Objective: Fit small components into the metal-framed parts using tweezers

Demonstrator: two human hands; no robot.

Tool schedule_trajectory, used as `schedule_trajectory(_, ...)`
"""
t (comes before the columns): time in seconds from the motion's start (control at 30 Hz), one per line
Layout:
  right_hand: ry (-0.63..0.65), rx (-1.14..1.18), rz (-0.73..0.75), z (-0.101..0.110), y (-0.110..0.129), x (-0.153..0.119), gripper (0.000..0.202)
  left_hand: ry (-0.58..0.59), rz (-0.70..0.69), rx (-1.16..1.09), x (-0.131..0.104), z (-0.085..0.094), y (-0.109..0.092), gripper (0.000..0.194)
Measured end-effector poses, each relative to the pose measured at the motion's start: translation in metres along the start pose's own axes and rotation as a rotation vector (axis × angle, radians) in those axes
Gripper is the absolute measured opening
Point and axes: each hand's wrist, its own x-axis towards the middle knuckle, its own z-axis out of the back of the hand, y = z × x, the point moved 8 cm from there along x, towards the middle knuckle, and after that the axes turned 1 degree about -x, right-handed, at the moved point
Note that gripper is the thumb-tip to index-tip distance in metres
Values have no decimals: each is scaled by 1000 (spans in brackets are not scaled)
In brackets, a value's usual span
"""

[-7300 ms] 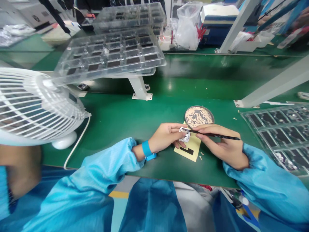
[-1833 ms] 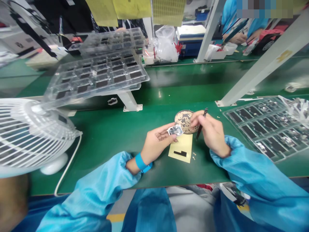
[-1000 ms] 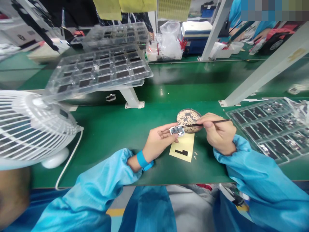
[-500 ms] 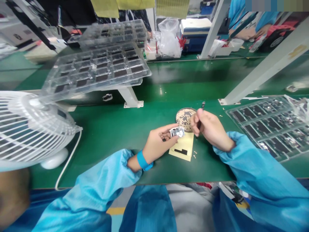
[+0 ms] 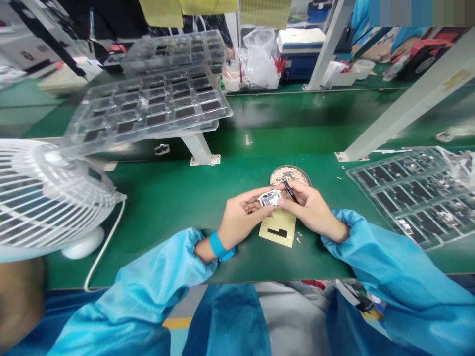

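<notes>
Between the fingers of my left hand (image 5: 239,217) is a small circuit board (image 5: 269,198) in a pale frame, its face turned up. My right hand (image 5: 311,210) meets it from the other side, the thumb at the board's right edge. Black tweezers (image 5: 290,192) lie across that hand, gripped in its fingers and pointing up-left. Just behind both hands stands a round dish (image 5: 308,179) of tiny pale and dark pieces, partly covered by the right hand. Below them a yellow sheet (image 5: 290,223) bears a black L-like strip (image 5: 277,232).
A white fan (image 5: 55,198) stands at the left, its cord (image 5: 107,247) on the green bench. Clear trays (image 5: 156,106) rest on a raised shelf. Another compartment tray (image 5: 411,198) lies right, near a slanted white post (image 5: 401,99). A co-worker's hands (image 5: 386,49) show far right.
My right hand has come left and slightly down from beside the dish to the board, bringing the tweezers along. My left hand with the board has barely shifted.
</notes>
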Motion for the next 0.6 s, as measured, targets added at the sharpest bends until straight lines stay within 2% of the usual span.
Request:
schedule_trajectory(0.27, -32, 46, -1, 0, -1, -1, 32, 32, -17, -27, 1, -4, -5, 46)
schedule_trajectory(0.4, -68, 43, 6, -1, -1, -2, 37, -1, 8, -43, 1, -2, -2, 51)
schedule_trajectory(0.6, -142, 39, 19, -4, -4, -5, 32, 4, 20, -111, 1, -3, 1, 47)
